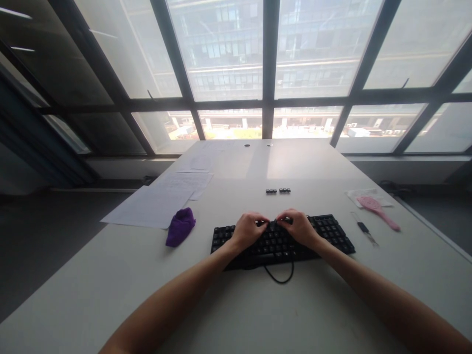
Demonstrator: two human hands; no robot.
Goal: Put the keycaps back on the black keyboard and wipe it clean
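A black keyboard (332, 233) lies on the white table (236, 314), its cable looping toward me. My left hand (248, 230) and my right hand (299, 227) both rest on the keyboard's top row near its middle, fingers curled and pinched together where they meet. What the fingertips hold is too small to make out. Two short rows of loose black keycaps (278, 191) lie on the table just beyond the keyboard.
A purple cloth (180, 226) sits left of the keyboard beside several white paper sheets (155, 204). To the right lie a pink hairbrush (376, 210) on a white sheet and a small black tool (365, 230). Big windows stand behind the table's far edge.
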